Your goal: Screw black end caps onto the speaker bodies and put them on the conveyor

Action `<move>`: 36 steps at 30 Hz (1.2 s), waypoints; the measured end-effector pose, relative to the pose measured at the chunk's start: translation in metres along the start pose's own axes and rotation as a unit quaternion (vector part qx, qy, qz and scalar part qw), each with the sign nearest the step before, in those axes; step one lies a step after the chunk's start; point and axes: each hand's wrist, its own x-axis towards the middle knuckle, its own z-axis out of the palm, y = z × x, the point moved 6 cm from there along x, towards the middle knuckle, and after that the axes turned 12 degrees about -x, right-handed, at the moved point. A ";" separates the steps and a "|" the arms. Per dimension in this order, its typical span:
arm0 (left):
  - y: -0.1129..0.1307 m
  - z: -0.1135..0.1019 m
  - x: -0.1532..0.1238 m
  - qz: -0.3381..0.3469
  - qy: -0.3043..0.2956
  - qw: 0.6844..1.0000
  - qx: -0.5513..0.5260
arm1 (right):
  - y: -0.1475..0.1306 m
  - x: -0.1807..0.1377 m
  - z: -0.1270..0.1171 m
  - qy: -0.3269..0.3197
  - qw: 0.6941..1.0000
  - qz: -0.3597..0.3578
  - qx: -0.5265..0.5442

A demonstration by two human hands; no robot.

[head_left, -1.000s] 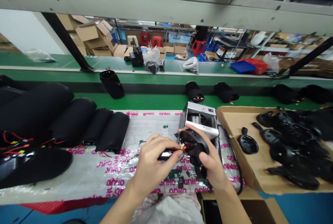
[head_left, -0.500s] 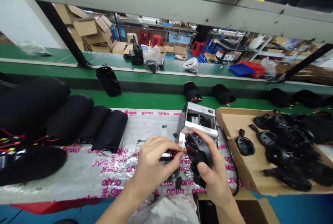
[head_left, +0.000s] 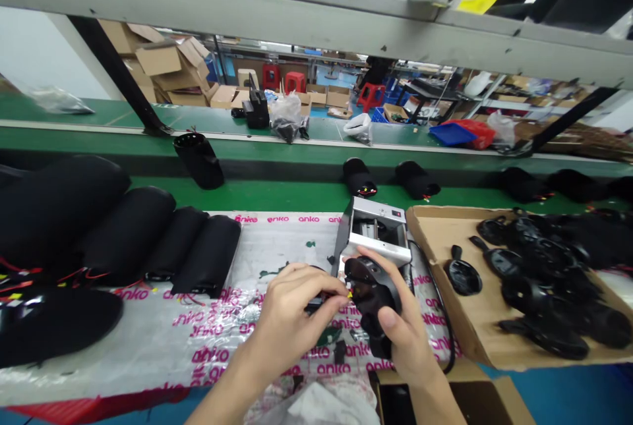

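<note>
My right hand (head_left: 410, 333) is wrapped around a black plastic cap-like part (head_left: 370, 290), thumb on its near side and fingers over the top. My left hand (head_left: 297, 313) pinches a thin wire with a small yellow connector (head_left: 349, 294) just left of that part. The wire's far end is hidden by the fingers and the part. Behind both hands, on the plastic-covered bench, stands a silver box-like machine (head_left: 380, 211) with an open top. Some dark object under my left fingers is mostly covered.
Several black fabric-covered cylinders (head_left: 210, 254) with coloured wires lie at the left. On the right, a cardboard tray (head_left: 448, 326) holds several black plastic parts (head_left: 524, 293). More cylinders (head_left: 360, 176) line the green bench's back. A metal shelf beam (head_left: 297, 23) crosses above.
The view has shifted slightly. The black part has turned a little in my right hand, and the red wire seen beside it is now hardly visible. My left fingers keep their pinch.
</note>
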 end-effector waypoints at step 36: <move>0.012 -0.004 0.005 0.088 0.001 0.994 0.062 | 0.014 -0.003 0.004 0.012 0.998 0.046 0.043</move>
